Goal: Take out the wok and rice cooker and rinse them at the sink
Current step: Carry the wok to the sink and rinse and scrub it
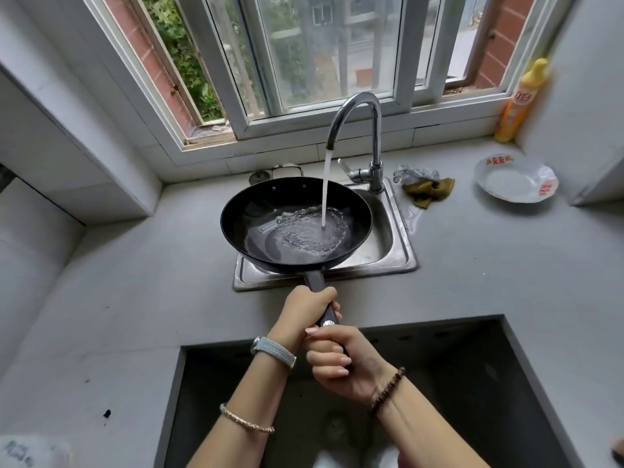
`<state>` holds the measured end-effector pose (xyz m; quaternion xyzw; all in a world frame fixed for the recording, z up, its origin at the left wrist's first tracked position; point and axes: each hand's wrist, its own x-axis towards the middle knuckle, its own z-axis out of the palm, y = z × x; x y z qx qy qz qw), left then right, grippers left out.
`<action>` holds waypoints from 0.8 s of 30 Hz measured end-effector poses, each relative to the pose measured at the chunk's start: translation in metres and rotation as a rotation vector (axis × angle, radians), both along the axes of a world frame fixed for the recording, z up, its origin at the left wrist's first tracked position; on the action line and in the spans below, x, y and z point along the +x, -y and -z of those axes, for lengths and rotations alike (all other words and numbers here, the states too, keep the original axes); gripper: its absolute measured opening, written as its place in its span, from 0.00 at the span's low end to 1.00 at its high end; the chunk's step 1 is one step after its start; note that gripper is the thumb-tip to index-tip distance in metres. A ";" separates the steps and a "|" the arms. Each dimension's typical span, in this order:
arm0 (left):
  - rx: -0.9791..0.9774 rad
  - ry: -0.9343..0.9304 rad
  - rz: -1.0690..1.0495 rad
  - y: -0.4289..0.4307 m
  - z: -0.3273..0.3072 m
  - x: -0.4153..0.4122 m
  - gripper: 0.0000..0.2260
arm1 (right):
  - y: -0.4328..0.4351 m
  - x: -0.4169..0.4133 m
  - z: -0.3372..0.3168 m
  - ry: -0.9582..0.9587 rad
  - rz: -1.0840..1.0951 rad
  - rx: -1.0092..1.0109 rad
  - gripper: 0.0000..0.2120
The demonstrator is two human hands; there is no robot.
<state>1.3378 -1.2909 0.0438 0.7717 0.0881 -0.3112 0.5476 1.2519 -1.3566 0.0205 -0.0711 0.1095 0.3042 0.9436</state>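
- Two hands hold the wok (pixel 270 211) by its handle (pixel 329 315): my left hand (pixel 308 310) is wrapped round it nearer the bowl, and my right hand (pixel 339 364) is curled round its end, touching the left.
- The wok hangs over the sink (pixel 403 243), under the running tap (pixel 358 104), with water pooling inside.
- I judge it rigid metal, heavy, with the weight well out from my grip.
- A wet handle could slip, so gripping close to the bowl should steady it.
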 end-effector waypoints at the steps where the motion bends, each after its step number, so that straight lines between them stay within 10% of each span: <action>1: -0.002 -0.006 0.013 0.003 0.002 -0.001 0.11 | 0.003 -0.002 0.000 -0.008 0.007 -0.012 0.19; 24: -0.075 -0.189 0.066 0.030 0.035 -0.011 0.11 | 0.027 -0.019 0.018 -0.111 0.056 -0.095 0.21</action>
